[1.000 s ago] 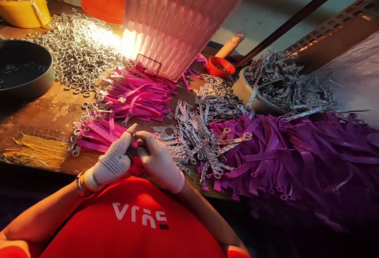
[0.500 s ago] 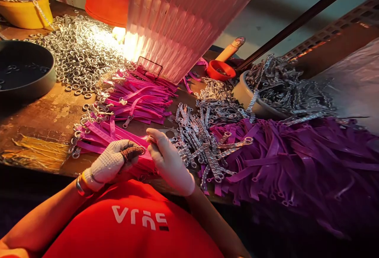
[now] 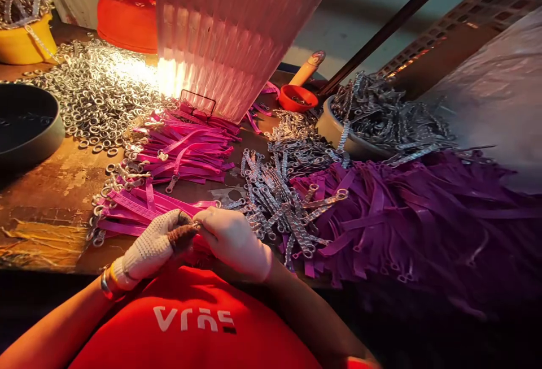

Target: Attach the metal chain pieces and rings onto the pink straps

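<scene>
My left hand (image 3: 156,242), in a white dotted knit glove with brown fingertips, is closed in a pinch near the table's front edge. Against its fingertips press those of my right hand (image 3: 235,239), in a thin whitish glove and closed too. A small metal piece (image 3: 197,224) shows between them; its exact shape is mostly hidden by the fingers. Just beyond the hands lies a bundle of pink straps (image 3: 139,202) with metal rings at their left ends. Right of my right hand are silver braided strips with ring ends (image 3: 277,194).
Behind lie more pink straps (image 3: 195,148) and a heap of metal rings (image 3: 97,98) under a red lamp (image 3: 127,21). A dark round pan (image 3: 55,126) stands left. Purple straps (image 3: 381,205) and a full basin (image 3: 328,123) occupy the right. A ribbed translucent sheet (image 3: 228,35) slants above.
My right hand has come down and turned inward, its fingertips now meeting those of my left hand. The camera view has shifted slightly, moving the table's contents leftward.
</scene>
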`<state>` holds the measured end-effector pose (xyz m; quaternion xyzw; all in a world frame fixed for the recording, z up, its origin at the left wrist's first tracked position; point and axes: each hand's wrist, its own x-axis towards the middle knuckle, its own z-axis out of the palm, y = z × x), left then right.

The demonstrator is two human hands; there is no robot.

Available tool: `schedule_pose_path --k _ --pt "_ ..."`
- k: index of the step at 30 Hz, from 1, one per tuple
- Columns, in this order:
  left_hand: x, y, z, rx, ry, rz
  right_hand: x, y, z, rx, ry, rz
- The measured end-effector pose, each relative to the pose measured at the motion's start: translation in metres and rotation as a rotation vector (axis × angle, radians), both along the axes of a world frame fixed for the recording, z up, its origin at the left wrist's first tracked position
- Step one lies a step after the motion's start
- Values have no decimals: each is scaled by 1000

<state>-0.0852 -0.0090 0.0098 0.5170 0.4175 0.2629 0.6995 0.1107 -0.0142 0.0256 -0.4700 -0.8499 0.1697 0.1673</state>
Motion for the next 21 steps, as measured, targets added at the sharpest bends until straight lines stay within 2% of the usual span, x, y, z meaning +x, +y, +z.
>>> schedule_pose_path --k 3,7,9,11,12,13,14,16,18,19,21 --pt "1 4 5 60 51 -20 0 1 1 49 -51 24" --pt "7 10 11 -112 -74 2 -4 -2 -6 240 -29 -82" --pt "12 17 15 -147 -95 -10 -2 -2 -10 203 65 -143" --pt "19 34 19 -156 -39 -77 3 -1 -12 71 147 -217" --pt "23 47 21 -108 18 -123 8 1 -13 19 175 -267" --pt "29 64 23 11 108 -172 12 3 -15 -4 197 -318" --pt "36 83 24 169 221 -213 15 4 -17 7 219 -366" --pt "55 129 26 608 506 -225 19 7 -24 72 263 -418" --pt "78 175 26 730 678 -172 18 8 -32 100 249 -396" --pt "91 195 26 809 893 -222 16 8 -36 97 214 -372" --pt "117 226 23 827 1044 -253 12 8 -43 85 122 -345"
